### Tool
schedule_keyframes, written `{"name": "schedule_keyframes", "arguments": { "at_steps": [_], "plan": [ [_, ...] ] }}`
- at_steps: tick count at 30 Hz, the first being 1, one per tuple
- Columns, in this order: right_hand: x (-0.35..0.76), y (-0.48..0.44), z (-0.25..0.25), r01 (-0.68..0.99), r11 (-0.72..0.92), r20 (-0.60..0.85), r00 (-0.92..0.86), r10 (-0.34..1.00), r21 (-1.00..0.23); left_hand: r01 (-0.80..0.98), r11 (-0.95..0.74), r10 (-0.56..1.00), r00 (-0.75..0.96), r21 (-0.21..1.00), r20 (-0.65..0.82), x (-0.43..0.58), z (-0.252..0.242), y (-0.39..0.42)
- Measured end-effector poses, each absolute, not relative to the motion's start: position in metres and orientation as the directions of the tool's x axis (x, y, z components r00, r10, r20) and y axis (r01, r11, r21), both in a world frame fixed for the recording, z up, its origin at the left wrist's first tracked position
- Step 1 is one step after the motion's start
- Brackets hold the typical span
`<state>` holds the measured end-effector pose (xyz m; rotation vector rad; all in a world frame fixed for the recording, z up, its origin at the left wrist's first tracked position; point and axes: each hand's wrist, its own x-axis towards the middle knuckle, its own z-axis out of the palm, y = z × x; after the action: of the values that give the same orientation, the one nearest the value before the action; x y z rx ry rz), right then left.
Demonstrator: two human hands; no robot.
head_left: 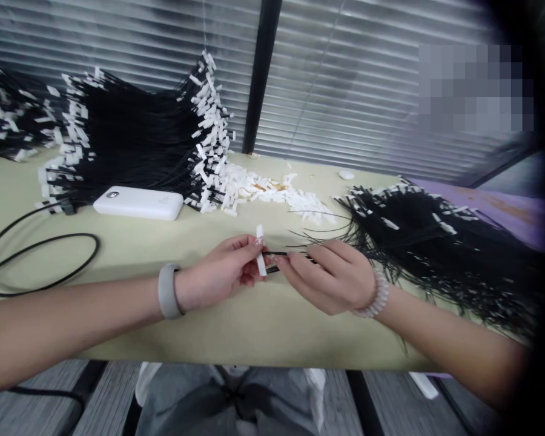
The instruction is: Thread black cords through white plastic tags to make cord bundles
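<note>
My left hand pinches a small white plastic piece that stands roughly upright between thumb and fingers. Just to its right, my right hand closes its fingers on thin black wires, whose ends reach the white piece. Whether the wire goes into the piece or only touches it, I cannot tell. Behind my right hand, loose wire ends stick out from a large bundle of black wires. A heap of white plastic pieces lies on the table beyond my hands.
A tall stack of black wires with white ends fills the back left, with another pile farther left. In front lies a white power bank, a looped black cable beside it. Window blinds rise behind the table.
</note>
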<state>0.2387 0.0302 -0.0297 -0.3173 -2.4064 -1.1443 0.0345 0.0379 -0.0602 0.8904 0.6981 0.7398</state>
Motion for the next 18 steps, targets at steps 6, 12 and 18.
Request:
{"name": "schedule_keyframes", "arguments": {
  "at_steps": [6,12,18],
  "plan": [
    [0.248,0.023,-0.039,0.463,0.612,0.497,-0.858,0.129,0.641,-0.270,0.350,0.823,0.546,0.897,-0.157,0.037,-0.058,0.033],
    [0.254,0.024,-0.042,0.462,0.613,0.389,-0.884,0.260,0.641,-0.202,0.219,0.892,0.439,0.954,-0.112,0.039,-0.061,0.032],
    [0.342,0.018,-0.031,0.578,0.425,0.383,-0.800,0.462,0.696,-0.078,0.228,0.882,0.438,0.971,-0.172,0.034,-0.050,0.031]
  ]
}}
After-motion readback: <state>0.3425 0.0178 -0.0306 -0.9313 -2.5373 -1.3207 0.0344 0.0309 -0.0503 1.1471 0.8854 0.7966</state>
